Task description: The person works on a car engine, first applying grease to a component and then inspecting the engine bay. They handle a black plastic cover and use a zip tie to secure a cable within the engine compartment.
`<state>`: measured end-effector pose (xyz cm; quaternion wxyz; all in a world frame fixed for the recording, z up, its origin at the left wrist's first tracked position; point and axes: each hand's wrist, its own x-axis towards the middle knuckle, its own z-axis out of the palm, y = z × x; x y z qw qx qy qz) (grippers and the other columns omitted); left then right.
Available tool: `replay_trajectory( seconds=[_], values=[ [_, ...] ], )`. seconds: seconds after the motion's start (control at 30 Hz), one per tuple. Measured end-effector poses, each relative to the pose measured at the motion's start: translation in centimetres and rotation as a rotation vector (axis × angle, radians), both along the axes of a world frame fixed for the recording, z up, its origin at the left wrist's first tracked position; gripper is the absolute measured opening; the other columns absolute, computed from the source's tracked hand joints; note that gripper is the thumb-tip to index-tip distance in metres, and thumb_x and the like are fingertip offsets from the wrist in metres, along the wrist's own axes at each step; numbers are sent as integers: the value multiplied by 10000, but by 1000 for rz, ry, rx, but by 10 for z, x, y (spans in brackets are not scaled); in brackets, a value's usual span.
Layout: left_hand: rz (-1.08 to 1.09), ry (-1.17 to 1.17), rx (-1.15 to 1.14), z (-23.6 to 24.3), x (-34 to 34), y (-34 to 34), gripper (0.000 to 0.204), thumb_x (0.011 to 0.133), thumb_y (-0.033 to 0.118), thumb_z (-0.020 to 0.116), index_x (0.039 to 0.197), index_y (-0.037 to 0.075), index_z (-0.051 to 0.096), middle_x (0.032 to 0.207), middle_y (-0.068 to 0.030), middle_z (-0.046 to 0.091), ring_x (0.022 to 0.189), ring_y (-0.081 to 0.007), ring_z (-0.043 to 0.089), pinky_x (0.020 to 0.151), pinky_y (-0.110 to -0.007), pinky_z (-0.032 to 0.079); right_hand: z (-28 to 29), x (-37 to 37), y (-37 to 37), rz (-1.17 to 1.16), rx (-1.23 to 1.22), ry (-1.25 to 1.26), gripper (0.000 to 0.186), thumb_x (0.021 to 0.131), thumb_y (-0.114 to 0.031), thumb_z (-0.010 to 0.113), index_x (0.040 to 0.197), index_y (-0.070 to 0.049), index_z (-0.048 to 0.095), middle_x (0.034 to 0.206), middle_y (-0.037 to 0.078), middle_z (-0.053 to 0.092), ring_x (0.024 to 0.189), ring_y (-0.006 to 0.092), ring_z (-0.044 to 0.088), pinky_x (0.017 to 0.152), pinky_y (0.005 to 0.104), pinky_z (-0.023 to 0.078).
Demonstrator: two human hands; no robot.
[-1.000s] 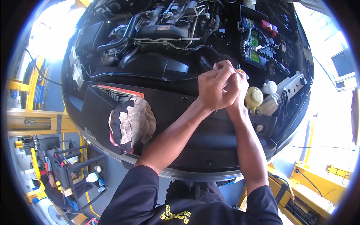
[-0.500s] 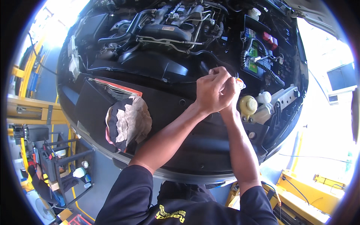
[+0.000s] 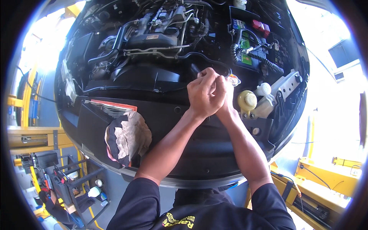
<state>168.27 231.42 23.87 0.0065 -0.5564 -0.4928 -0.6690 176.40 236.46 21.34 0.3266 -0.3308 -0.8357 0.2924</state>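
My two hands meet over the front of an open engine bay, with their fingers curled together. My left hand (image 3: pixel 203 95) is closed and lies partly over my right hand (image 3: pixel 227 96), which is closed too. Whatever they grip, if anything, is hidden by the fingers. Just beyond the right hand sits a round metal radiator cap (image 3: pixel 234 80) with a coloured label. To its right are a yellowish reservoir cap (image 3: pixel 250 100) and a white cap (image 3: pixel 263 89). Near my left forearm, a crumpled brown and black cloth (image 3: pixel 131 134) rests beside a pleated air filter (image 3: pixel 113 105) with an orange edge.
The engine (image 3: pixel 157 36) fills the far middle of the bay. A battery (image 3: pixel 242 42) with a red terminal cover and corrugated tubing stands at the far right. Outside the car are a tool cart (image 3: pixel 78 180) at left and yellow lift parts (image 3: pixel 316 174) at right.
The view has shifted, so the engine bay now appears further left and the engine higher. My hands stay together by the radiator cap, with the fingers slightly changed in pose.
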Motion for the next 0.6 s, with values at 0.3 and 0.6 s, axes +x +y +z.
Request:
replay_trajectory(
  seconds=[0.3,0.6],
  values=[
    [-7,-13,-30,4,1,-3,170,971,77,631,819,10,594,594,-4,476,494,-54,380,466,-259,311,9,-1,-5,-24,44,-17,191,833,-244,687,884,-86,591,770,106,692,698,320,709,602,414,543],
    [2,-39,-71,4,4,-1,318,1001,182,612,739,39,504,559,-34,413,478,-92,384,466,-298,300,19,2,-6,-24,-25,-43,220,850,-266,685,922,-95,568,807,110,710,738,350,725,626,436,564]
  ],
)
